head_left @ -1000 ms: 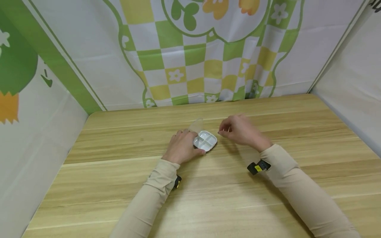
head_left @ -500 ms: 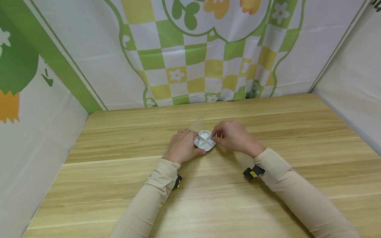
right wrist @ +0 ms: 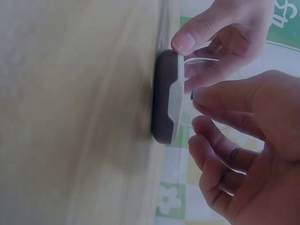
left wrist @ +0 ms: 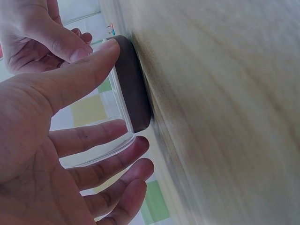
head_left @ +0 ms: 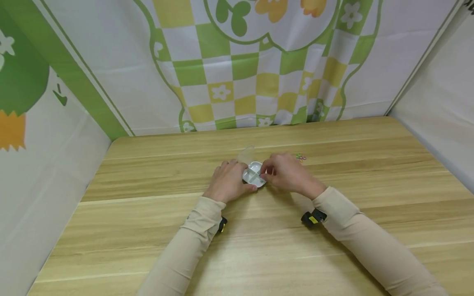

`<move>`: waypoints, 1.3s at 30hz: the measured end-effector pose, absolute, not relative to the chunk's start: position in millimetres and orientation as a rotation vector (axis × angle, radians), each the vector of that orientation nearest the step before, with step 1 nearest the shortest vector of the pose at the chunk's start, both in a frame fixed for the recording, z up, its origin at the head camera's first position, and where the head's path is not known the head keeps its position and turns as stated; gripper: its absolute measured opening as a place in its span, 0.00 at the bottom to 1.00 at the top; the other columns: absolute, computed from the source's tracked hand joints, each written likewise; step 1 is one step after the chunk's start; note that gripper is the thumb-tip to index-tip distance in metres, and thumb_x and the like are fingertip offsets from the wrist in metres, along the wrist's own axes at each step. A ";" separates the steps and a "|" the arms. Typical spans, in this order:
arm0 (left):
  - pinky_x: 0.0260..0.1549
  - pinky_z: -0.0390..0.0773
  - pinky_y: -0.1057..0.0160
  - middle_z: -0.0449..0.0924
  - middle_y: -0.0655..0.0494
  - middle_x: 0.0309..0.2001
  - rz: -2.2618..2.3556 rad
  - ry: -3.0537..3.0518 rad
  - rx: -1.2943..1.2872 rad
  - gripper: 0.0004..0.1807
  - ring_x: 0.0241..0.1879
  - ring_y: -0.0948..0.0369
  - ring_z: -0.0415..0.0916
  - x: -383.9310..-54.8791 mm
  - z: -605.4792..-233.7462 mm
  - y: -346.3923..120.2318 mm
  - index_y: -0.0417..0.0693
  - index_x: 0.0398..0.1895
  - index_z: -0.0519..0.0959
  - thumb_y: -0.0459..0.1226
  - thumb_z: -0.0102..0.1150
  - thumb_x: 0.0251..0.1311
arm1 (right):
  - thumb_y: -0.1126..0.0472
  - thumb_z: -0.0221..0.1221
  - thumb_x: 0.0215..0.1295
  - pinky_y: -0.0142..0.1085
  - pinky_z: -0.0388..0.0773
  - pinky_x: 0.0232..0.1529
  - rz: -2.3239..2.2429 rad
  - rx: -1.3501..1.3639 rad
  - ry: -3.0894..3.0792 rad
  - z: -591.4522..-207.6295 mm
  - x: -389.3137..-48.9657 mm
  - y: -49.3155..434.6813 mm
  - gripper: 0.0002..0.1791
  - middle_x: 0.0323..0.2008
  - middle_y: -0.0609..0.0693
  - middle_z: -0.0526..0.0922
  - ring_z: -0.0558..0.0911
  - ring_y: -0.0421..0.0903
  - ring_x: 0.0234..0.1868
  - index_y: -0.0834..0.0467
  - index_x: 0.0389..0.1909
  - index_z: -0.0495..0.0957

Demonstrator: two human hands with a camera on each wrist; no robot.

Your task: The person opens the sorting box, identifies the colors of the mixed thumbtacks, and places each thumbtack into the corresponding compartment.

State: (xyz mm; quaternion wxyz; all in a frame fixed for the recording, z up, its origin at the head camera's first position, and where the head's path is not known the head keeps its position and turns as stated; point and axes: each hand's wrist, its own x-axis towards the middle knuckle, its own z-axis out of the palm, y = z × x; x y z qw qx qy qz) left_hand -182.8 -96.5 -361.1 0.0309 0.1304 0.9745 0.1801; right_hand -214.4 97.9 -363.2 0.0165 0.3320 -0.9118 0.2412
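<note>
In the head view a small white box [head_left: 250, 179], split into compartments like a pill case, sits on the table with its clear lid [head_left: 246, 154] raised at the back. My left hand [head_left: 229, 181] grips its side, thumb at the near edge and a finger at the far edge. The left wrist view shows the box's dark outer base [left wrist: 133, 86] between them. Over the right part of the box, my right hand [head_left: 286, 173] pinches a tiny teal piece [right wrist: 192, 94] between thumb and index finger, just above the rim in the right wrist view.
Several small coloured beads [head_left: 301, 157] lie on the wooden table [head_left: 266, 255] behind my right hand. A patterned cloth [head_left: 218, 70] hangs along the table's back edge, and pale walls flank both sides.
My right hand has moved left from beside the box to over its right compartments, bringing the loose beads behind it into view. The left hand keeps its grip on the box.
</note>
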 end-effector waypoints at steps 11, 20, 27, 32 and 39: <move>0.45 0.71 0.50 0.80 0.50 0.45 0.538 3.008 0.424 0.28 0.46 0.50 0.73 -182.2 -359.8 -95.5 0.44 0.49 0.84 0.51 0.78 0.51 | 0.64 0.68 0.62 0.36 0.74 0.30 0.763 1.043 -2.841 -365.3 -211.1 95.6 0.02 0.28 0.46 0.79 0.77 0.41 0.28 0.56 0.35 0.88; 0.46 0.71 0.51 0.79 0.52 0.44 0.550 2.994 0.436 0.27 0.45 0.52 0.71 -181.6 -359.3 -94.3 0.45 0.47 0.84 0.51 0.79 0.50 | 0.64 0.69 0.62 0.36 0.73 0.29 0.725 1.044 -2.838 -367.2 -211.0 95.0 0.02 0.28 0.46 0.78 0.76 0.41 0.27 0.55 0.35 0.89; 0.46 0.70 0.51 0.79 0.53 0.43 0.555 2.990 0.437 0.27 0.44 0.52 0.71 -181.5 -360.0 -93.0 0.44 0.48 0.84 0.51 0.79 0.50 | 0.63 0.69 0.62 0.36 0.70 0.27 0.706 1.057 -2.841 -367.1 -210.5 94.9 0.02 0.27 0.45 0.78 0.74 0.41 0.26 0.56 0.34 0.89; 0.47 0.71 0.51 0.79 0.52 0.43 0.565 2.986 0.439 0.27 0.44 0.52 0.71 -180.6 -359.0 -92.7 0.44 0.47 0.84 0.51 0.79 0.50 | 0.64 0.69 0.61 0.36 0.71 0.27 0.698 1.056 -2.838 -367.6 -210.3 94.9 0.02 0.27 0.45 0.79 0.74 0.41 0.26 0.55 0.34 0.89; 0.47 0.71 0.50 0.80 0.52 0.44 0.563 2.988 0.444 0.27 0.44 0.52 0.71 -180.8 -359.6 -92.3 0.44 0.48 0.84 0.51 0.79 0.50 | 0.63 0.69 0.61 0.36 0.71 0.27 0.684 1.050 -2.833 -368.7 -210.0 94.6 0.02 0.27 0.45 0.79 0.74 0.41 0.26 0.54 0.35 0.89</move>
